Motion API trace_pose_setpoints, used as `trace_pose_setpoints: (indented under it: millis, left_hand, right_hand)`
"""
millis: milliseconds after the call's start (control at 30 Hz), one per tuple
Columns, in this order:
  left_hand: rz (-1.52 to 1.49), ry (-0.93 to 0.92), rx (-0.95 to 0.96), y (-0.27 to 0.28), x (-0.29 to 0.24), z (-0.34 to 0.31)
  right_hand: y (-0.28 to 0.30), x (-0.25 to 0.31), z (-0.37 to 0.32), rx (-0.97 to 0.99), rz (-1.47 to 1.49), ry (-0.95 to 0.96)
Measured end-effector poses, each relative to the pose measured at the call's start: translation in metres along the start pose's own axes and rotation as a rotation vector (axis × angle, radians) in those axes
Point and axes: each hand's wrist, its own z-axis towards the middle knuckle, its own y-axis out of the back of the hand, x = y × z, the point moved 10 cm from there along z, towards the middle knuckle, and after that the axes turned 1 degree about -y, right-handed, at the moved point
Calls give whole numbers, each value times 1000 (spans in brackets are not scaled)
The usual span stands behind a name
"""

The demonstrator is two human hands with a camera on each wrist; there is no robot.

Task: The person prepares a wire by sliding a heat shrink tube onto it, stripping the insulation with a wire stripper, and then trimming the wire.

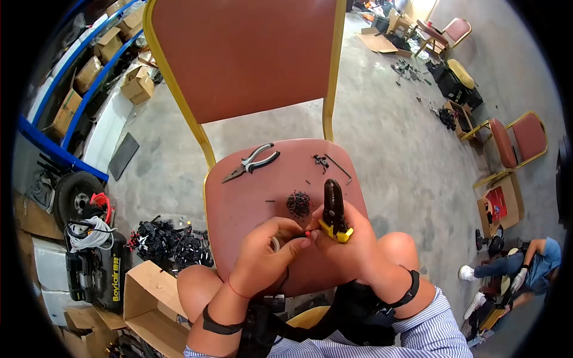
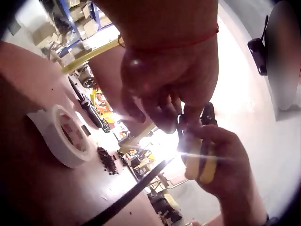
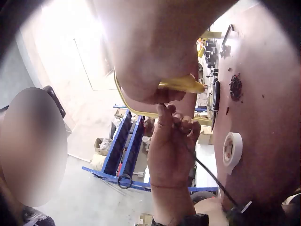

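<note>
Pinching a slim black cable (image 3: 211, 177) in its fingers, the left hand (image 1: 262, 247) met the right hand (image 1: 355, 244), which gripped the stripper (image 1: 333, 206) by its yellow handles, above the seat (image 1: 236, 209). The cable trailed in a loose curve, with a bit of red at the fingertips; the stripper's head was dark and blunt. On the smooth, reddish seat lay a bristly heap of scraps (image 1: 299, 204), a white tape ring (image 3: 237, 149) and grey-and-black pliers (image 1: 253, 162).

Pliers (image 1: 244, 167) lay near the chair seat's (image 1: 233, 209) far left corner. Cardboard boxes (image 1: 110, 45) sat on blue shelves (image 1: 57, 147).
</note>
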Motion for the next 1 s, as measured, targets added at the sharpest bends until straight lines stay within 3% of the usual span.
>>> trace_pose_setpoints:
  millis: [100,500,700,1000]
  left_hand:
    - [394,-237,-44,7,-27,1]
    - [286,-211,-106,4,-9,-1]
    - [453,-287,-55,-4,-20,-2]
    - [56,-53,-7,-5,17,-1]
  right_hand:
    - [1,0,2,-11,-2,17]
    - [-1,4,0,42,6,-55]
    - [-1,13,-3,20,-55,-19]
    - [0,12,-5,-31,2,2]
